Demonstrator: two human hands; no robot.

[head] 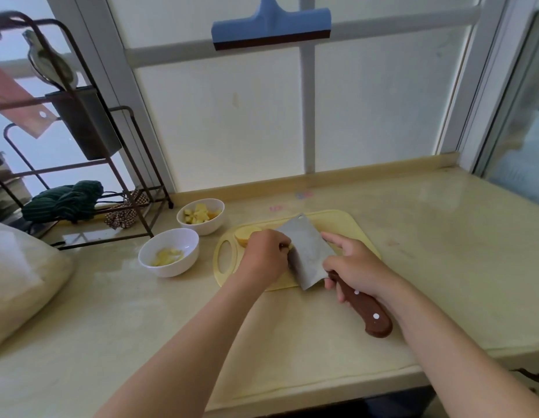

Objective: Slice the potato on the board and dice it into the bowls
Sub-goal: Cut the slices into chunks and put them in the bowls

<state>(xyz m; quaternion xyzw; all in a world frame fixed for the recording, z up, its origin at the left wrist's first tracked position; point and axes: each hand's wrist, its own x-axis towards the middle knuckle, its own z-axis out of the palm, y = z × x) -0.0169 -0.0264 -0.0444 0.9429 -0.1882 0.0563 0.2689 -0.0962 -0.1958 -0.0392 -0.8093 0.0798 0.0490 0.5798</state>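
Sitting on beige counter: yellow cutting board. Cleaver is gripped by right hand, fingers wrapped round handle, index laid along blade. Left hand is curled beside blade. Near bowl and far bowl are parked left of board, bits inside. Potato is pinned under left fingers, board's left end.

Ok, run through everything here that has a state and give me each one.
potato: partly cut, lying on the board.
cleaver: blade tilted, edge down at the potato.
left hand: curled over the potato.
right hand: gripping the cleaver handle.
far bowl: holds potato cubes.
near bowl: holds a few small pieces.
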